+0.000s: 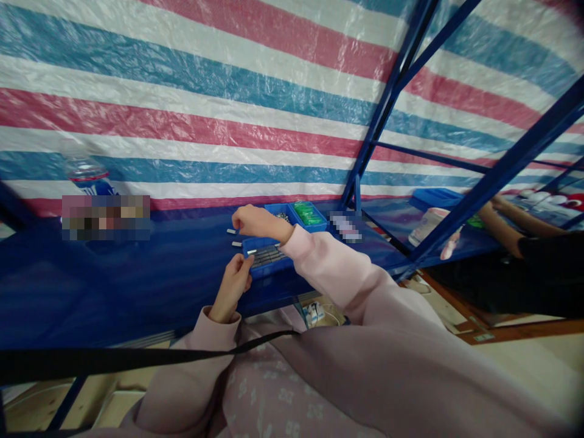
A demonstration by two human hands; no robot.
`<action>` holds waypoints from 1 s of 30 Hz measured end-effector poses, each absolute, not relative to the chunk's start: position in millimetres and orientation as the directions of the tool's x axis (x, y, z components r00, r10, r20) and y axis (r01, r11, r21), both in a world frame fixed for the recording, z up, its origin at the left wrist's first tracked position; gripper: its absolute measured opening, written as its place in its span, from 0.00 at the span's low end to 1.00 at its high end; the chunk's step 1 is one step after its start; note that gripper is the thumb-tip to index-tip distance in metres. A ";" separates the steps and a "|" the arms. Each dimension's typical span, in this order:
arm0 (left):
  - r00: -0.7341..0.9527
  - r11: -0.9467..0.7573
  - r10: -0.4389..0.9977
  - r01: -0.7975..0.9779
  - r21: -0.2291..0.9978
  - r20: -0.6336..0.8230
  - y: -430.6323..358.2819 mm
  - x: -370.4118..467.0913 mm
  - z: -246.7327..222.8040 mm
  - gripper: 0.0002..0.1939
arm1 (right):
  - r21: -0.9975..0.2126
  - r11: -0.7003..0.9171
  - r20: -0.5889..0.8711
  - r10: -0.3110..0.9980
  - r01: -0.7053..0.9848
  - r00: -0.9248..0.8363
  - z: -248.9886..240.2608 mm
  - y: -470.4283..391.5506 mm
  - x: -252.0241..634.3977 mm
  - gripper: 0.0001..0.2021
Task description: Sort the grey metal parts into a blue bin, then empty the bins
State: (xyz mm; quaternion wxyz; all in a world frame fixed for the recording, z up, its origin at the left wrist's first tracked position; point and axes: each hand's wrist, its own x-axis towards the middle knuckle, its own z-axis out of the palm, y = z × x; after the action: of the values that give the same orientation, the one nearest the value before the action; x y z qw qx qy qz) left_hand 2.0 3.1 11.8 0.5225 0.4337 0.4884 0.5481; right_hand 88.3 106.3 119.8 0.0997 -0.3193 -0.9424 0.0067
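Observation:
My left hand [235,281] is closed at the near left corner of a blue tray [256,272], thumb and fingers pressed together. What it pinches is too small to make out. Several slim grey metal-looking bars [267,256] lie in rows inside that tray. Beyond it, my right hand [250,220] hangs low over the table with curled fingers, and anything in them is hidden. Just left of this hand, a small silver piece [231,231] lies on the blue surface, with a second silver piece [236,244] nearer the tray.
Behind the tray stand a blue bin of small metal parts [283,217] and a bin of green packets [306,213]. A bottle [91,176] stands at left. Blue frame posts [387,103] rise at right. There, a co-worker's arms [504,222] reach over the table near a white tub [429,225].

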 end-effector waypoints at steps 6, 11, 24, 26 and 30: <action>-0.075 0.043 0.996 -0.144 0.989 -0.055 4.2 2.2 11.8 0.20 | -0.133 0.733 -0.080 0.663 0.667 -0.744 107.6 128.4 55.3 0.11; -0.098 0.040 0.994 -0.142 0.989 -0.055 6.3 2.2 10.3 0.20 | -0.098 0.704 -0.274 0.660 0.704 -0.699 98.7 123.4 40.5 0.12; -0.103 0.064 0.992 -0.133 0.989 -0.078 6.9 2.1 9.0 0.20 | -0.059 0.672 -0.232 0.710 0.739 -0.664 86.9 124.3 45.0 0.17; -0.105 0.064 0.991 -0.134 0.989 -0.079 7.2 2.2 8.6 0.21 | -0.059 0.677 -0.211 0.710 0.733 -0.672 84.5 125.3 45.7 0.15; -0.101 0.061 0.992 -0.141 0.988 -0.075 6.7 2.1 9.3 0.21 | -0.053 0.700 -0.148 0.699 0.712 -0.699 85.8 123.4 48.4 0.12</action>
State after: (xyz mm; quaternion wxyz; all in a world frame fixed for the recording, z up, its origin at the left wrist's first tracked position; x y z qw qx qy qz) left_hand 2.1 6.7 9.3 0.5228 0.4199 0.5069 0.5416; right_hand 48.4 123.4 85.8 -0.0581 -0.3834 -0.9202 0.0528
